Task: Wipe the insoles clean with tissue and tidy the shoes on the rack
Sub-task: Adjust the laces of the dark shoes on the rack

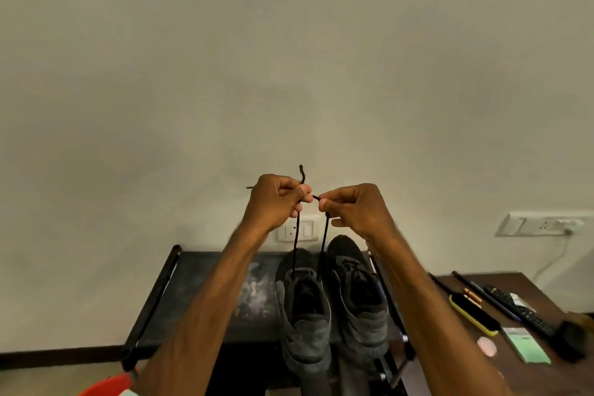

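Pinching: the left hand [276, 199] and right hand [356, 209] are raised before the wall, fingers curled, each nipping one end of a black lace [296, 244]; their fingertips almost meet.
Lace: two strands run straight down from the hands to the top eyelets of the left shoe [303, 315]; one short end sticks up above the left hand.
Shoes: the left shoe and the right shoe [360, 299], both dark grey, stand side by side at the right end of the rack shelf [199, 283], toes toward its back edge, heels over its front edge.
Insoles: the shoe openings are too dark to tell.
Shelf: dark, with a pale scuffed patch just left of the shoes.
Side table [546, 373]: brown, beside the rack's right edge; a yellow-backed brush [472, 315] lies near its left edge, a remote [517, 309] and a green packet [524, 346] further right.
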Tool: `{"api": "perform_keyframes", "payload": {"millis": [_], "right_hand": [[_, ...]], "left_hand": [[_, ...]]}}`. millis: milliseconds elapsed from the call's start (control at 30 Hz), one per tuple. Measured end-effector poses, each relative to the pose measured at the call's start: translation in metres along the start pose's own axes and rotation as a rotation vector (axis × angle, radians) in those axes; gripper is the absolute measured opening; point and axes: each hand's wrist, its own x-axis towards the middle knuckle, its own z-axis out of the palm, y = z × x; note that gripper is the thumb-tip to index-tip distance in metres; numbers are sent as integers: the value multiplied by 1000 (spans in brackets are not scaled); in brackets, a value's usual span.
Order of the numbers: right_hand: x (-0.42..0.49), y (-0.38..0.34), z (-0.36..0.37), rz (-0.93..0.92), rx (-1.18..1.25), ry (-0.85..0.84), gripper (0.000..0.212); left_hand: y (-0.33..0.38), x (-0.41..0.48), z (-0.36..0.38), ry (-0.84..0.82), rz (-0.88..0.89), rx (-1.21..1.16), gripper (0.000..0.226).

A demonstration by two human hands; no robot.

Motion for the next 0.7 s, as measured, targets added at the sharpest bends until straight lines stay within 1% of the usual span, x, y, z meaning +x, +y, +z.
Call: {"api": "perform_keyframes", "payload": {"millis": [233,367,500,700], "right_hand": [[-7,-41,-16,-118,58,101,14],[-6,-63,-21,-190,67,154,14],[-4,-78,-27,-255,8,170,16],[-3,-87,-38,-310,-33,236,11]], "left_hand": [[42,1,-9,118,137,12,18],[64,3,-8,130,189,33,20],[86,5,-4,152,245,64,19],[108,9,2,167,330,111,18]]}}
